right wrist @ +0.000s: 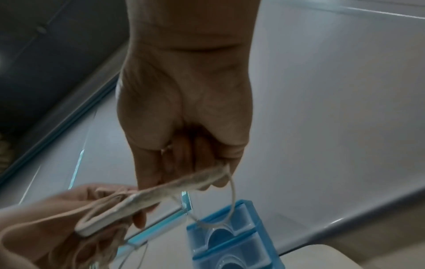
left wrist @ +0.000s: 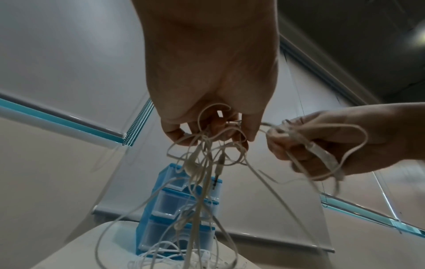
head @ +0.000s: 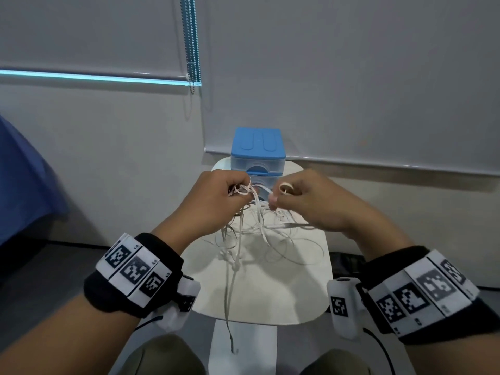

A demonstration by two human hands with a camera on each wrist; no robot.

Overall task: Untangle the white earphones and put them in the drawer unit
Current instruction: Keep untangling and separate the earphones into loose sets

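The white earphones (head: 244, 231) are a tangle of thin cords held above the small white table (head: 297, 288). My left hand (head: 216, 196) grips a bunch of loops at the top of the tangle (left wrist: 207, 145). My right hand (head: 300, 196) pinches a strand and has a loop round a finger; the inline remote (right wrist: 128, 209) runs between both hands. Loose cords hang down and one end trails off the table's front edge (head: 230, 320). The blue drawer unit (head: 258, 155) stands at the table's far end, just behind my hands, its drawers closed.
A grey wall with roller blinds (head: 351, 77) and a bead chain (head: 192, 41) rises behind the table. Something blue (head: 24, 180) lies at the left. My knees (head: 162, 358) sit under the table's near edge.
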